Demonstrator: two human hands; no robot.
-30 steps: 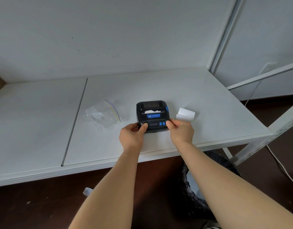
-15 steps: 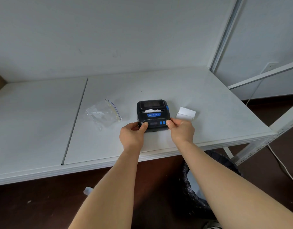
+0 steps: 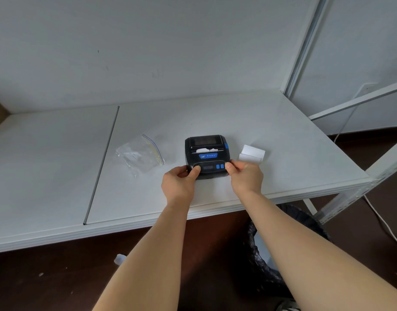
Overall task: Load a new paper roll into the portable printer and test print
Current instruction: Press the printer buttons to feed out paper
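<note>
**Both hands on the printer at the desk's front edge**

The left hand [image 3: 179, 184] grips the near left corner of the printer [image 3: 206, 154], its thumb lying on the front panel beside the small display. The right hand [image 3: 245, 178] grips the near right corner, thumb tip next to the two blue buttons and fingers curled round the side. The printer, black with a blue label, sits flat on the white desk [image 3: 215, 113], close to its front edge, with a ragged tip of white paper [image 3: 204, 150] showing in its slot.

Just right of the printer lies a folded strip of white paper [image 3: 252, 153], touching the right hand's knuckles or nearly so. Left of the printer, a little apart, lies a clear zip bag [image 3: 140, 157]. Further left a dark seam [image 3: 101, 164] runs front to back across the desk. Behind the printer rises a plain pale wall [image 3: 148, 41]; to its right stand white metal frame rails [image 3: 305, 41]. Below the printer, under the desk, are a dark floor [image 3: 47, 277] and a bin lined with a black bag [image 3: 267, 277].
</note>
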